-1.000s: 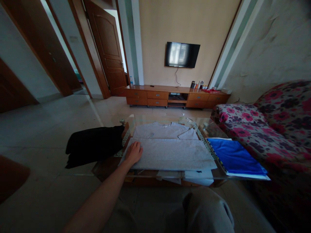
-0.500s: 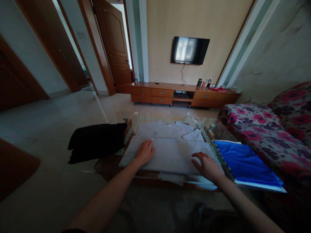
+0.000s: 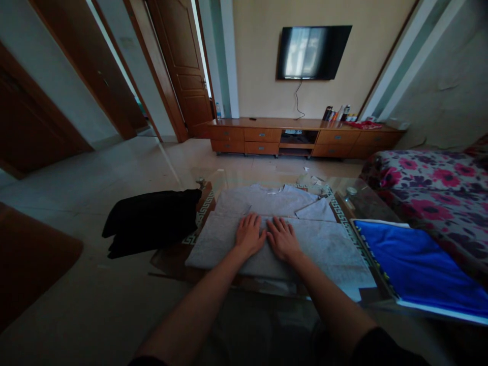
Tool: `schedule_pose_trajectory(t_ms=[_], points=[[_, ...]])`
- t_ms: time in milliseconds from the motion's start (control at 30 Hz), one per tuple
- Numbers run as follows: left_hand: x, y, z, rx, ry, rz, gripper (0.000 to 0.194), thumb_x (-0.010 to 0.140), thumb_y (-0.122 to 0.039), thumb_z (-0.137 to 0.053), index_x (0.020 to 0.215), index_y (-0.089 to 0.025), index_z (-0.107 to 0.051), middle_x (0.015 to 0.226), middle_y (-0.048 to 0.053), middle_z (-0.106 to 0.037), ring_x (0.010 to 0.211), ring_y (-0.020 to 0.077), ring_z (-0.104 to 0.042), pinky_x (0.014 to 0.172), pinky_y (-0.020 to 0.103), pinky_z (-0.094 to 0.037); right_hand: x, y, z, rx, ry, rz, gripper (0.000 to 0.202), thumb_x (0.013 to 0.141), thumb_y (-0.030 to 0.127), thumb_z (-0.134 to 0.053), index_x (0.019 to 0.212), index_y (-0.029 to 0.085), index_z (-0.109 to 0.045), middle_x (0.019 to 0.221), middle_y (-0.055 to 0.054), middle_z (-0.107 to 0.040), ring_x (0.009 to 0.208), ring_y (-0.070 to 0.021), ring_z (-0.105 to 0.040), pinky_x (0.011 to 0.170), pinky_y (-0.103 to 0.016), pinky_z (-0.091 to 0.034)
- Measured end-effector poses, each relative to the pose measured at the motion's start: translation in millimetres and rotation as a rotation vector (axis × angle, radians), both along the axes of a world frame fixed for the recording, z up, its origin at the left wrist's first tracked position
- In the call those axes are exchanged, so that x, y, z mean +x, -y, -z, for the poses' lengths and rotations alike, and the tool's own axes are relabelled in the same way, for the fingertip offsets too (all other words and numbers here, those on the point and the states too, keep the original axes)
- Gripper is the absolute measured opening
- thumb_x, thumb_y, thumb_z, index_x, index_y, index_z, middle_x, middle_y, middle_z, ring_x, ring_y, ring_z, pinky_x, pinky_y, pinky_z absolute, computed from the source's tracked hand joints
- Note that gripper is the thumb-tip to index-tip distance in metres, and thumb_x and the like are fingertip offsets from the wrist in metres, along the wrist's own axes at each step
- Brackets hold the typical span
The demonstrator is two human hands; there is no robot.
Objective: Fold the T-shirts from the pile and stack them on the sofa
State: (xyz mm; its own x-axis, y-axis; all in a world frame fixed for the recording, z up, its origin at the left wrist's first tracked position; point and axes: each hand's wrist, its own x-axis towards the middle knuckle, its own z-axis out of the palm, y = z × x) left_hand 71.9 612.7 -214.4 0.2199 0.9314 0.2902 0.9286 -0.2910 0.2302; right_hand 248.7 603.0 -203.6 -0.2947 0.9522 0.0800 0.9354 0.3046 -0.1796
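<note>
A light grey T-shirt lies spread on the glass coffee table, its neckline at the far side and its lower part folded up across the body. My left hand rests flat on the folded layer, near the middle. Close beside it, my right hand also presses flat there, fingers pointing away from me. The thumbs nearly meet. Both hands have their fingers stretched out and hold nothing. One short sleeve shows at the far right of the shirt.
Folded black cloth lies on the table's left side. A folded blue garment is on the right. A flowered sofa stands at the right. Beyond the table are a long wooden TV cabinet and a wall-mounted television.
My right hand has moved left, from above the shirt's right part to its middle, and now lies flat. My left hand has shifted slightly right. The camera view has tilted down.
</note>
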Motion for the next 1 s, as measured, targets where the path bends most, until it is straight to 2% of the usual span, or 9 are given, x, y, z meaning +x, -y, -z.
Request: schedule_pose_trajectory(t_ms=[167, 300, 400, 567, 633, 700, 833, 933, 1000], points=[[3, -11, 11.4, -0.067, 0.002, -0.077, 0.066, 0.097, -0.048, -0.046, 0.154, -0.016, -0.040, 0.163, 0.014, -0.035, 0.153, 0.0321, -0.026, 0.125, 0.051, -0.021, 4, -7, 10.2, -0.008, -0.012, -0.052, 0.061, 0.106, 0.053, -0.024, 0.161, 0.028, -0.033, 0.170, -0.005, -0.018, 0.156, -0.0255, -0.017, 0.124, -0.046, -0.015], [-16, -14, 11.4, -0.039, -0.018, -0.044, 0.064, 0.101, -0.047, -0.038, 0.158, -0.017, -0.035, 0.167, 0.011, -0.028, 0.155, 0.0273, -0.021, 0.126, 0.045, -0.020, 37, -9, 12.7, -0.017, 0.012, -0.005, 0.065, 0.105, 0.057, -0.025, 0.163, 0.028, -0.027, 0.172, -0.005, -0.011, 0.157, -0.0259, -0.012, 0.125, -0.047, -0.014], [-49, -15, 9.8, -0.003, -0.059, -0.124, 0.063, 0.102, -0.049, -0.032, 0.158, -0.018, -0.036, 0.167, 0.010, -0.030, 0.156, 0.0277, -0.020, 0.126, 0.047, -0.017, 79, -10, 15.2, -0.002, 0.061, 0.086, 0.065, 0.105, 0.058, -0.024, 0.164, 0.031, -0.024, 0.172, -0.004, -0.011, 0.157, -0.0273, -0.012, 0.124, -0.050, -0.014], [-120, -16, 13.5, -0.104, -0.119, -0.360, 0.068, 0.102, -0.053, -0.028, 0.155, -0.012, -0.040, 0.164, 0.016, -0.034, 0.153, 0.0343, -0.027, 0.123, 0.055, -0.021, 155, -5, 20.4, 0.037, 0.123, 0.278, 0.062, 0.105, 0.060, -0.020, 0.162, 0.039, -0.026, 0.170, -0.003, -0.019, 0.156, -0.0307, -0.017, 0.121, -0.058, -0.017], [-141, -15, 17.7, -0.140, -0.117, -0.374, 0.071, 0.101, -0.055, -0.028, 0.156, -0.011, -0.037, 0.165, 0.017, -0.032, 0.153, 0.0337, -0.027, 0.123, 0.053, -0.023, 174, -3, 22.4, 0.066, 0.134, 0.319, 0.063, 0.104, 0.062, -0.020, 0.162, 0.038, -0.027, 0.170, -0.003, -0.021, 0.155, -0.0303, -0.018, 0.121, -0.057, -0.018], [-155, -12, 22.2, -0.152, -0.117, -0.313, 0.073, 0.101, -0.056, -0.030, 0.158, -0.011, -0.034, 0.166, 0.016, -0.029, 0.154, 0.0322, -0.027, 0.123, 0.050, -0.025, 183, -1, 24.4, 0.095, 0.136, 0.341, 0.064, 0.103, 0.063, -0.021, 0.162, 0.038, -0.028, 0.170, -0.003, -0.022, 0.155, -0.0299, -0.018, 0.122, -0.056, -0.018], [-161, -5, 21.8, -0.053, -0.123, -0.237, 0.066, 0.102, -0.049, -0.032, 0.155, -0.010, -0.038, 0.165, 0.016, -0.032, 0.153, 0.0297, -0.029, 0.124, 0.047, -0.024, 182, 1, 25.4, 0.106, 0.126, 0.356, 0.063, 0.104, 0.060, -0.020, 0.161, 0.035, -0.032, 0.169, -0.004, -0.026, 0.155, -0.0278, -0.020, 0.122, -0.053, -0.020], [-149, 2, 8.3, 0.103, -0.116, -0.257, 0.058, 0.103, -0.041, -0.032, 0.149, -0.009, -0.047, 0.161, 0.017, -0.039, 0.152, 0.0294, -0.030, 0.126, 0.049, -0.019, 174, 9, 18.8, 0.148, 0.128, 0.428, 0.064, 0.105, 0.054, -0.020, 0.161, 0.026, -0.034, 0.168, -0.008, -0.026, 0.155, -0.0285, -0.019, 0.123, -0.053, -0.018], [-134, 10, -2.9, 0.167, -0.106, -0.207, 0.054, 0.103, -0.038, -0.033, 0.147, -0.011, -0.049, 0.159, 0.016, -0.042, 0.152, 0.0287, -0.030, 0.127, 0.050, -0.016, 165, 20, 10.8, 0.209, 0.132, 0.446, 0.063, 0.106, 0.051, -0.020, 0.163, 0.025, -0.029, 0.170, -0.009, -0.021, 0.155, -0.0305, -0.017, 0.123, -0.058, -0.015]])
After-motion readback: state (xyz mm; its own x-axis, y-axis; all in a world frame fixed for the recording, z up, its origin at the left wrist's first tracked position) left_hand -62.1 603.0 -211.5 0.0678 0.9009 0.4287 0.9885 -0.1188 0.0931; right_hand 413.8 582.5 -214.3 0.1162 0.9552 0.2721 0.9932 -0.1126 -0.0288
